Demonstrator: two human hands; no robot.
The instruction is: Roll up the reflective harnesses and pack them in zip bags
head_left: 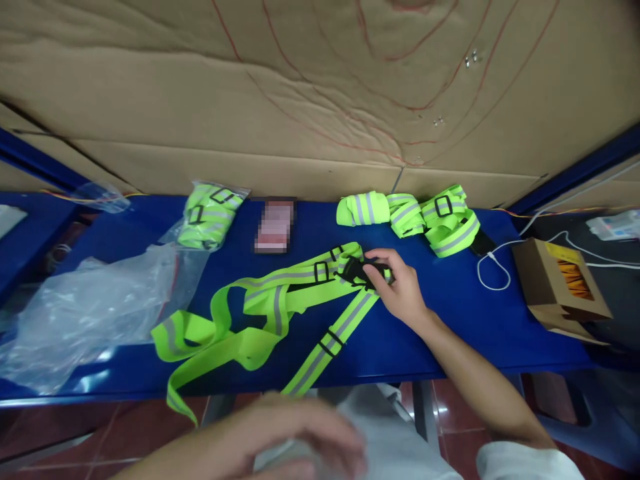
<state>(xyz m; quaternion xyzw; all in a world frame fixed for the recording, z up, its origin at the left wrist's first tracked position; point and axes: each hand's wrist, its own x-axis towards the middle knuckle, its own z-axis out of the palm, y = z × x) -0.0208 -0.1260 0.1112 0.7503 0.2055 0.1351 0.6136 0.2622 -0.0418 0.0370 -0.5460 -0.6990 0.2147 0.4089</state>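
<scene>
"So, nearest first: where is the left hand (pixel 320 430)?"

"Low, in front of the table edge, over the wearer's pale shirt. Blurred; thumb and fingers look parted, shirt cloth showing between them. One strap end runs down behind it."

"And the strap itself?"

"Neon green harness (pixel 280 310), grey stripe along it, sprawled across the middle of the blue table (pixel 480 327). Loops lie loose and twisted toward the left; one tail hangs over the near edge. Black sliders sit on the webbing."

"Right hand (pixel 403 287)?"

"At the harness's right end, thumb and fingers pinching the black buckle (pixel 356 272). Thumb lies on top; part of the buckle is hidden by the hand."

"What flanks the work?"

"Left: crumpled clear plastic bags (pixel 95 313). Right: an open cardboard box (pixel 560 287), orange contents inside, a white cable (pixel 495 288) looping just beside it."

"Farther back?"

"Left to right along the rear: a green bundle in a clear bag (pixel 207 217), a pixelated flat rectangle (pixel 275 227), then two rolled green straps (pixel 363 209) and a looser green coil (pixel 450 220) with a black slider, close together."

"Beyond those?"

"Brown cardboard sheeting (pixel 200 120), creased, curved red lines drawn on it."
</scene>
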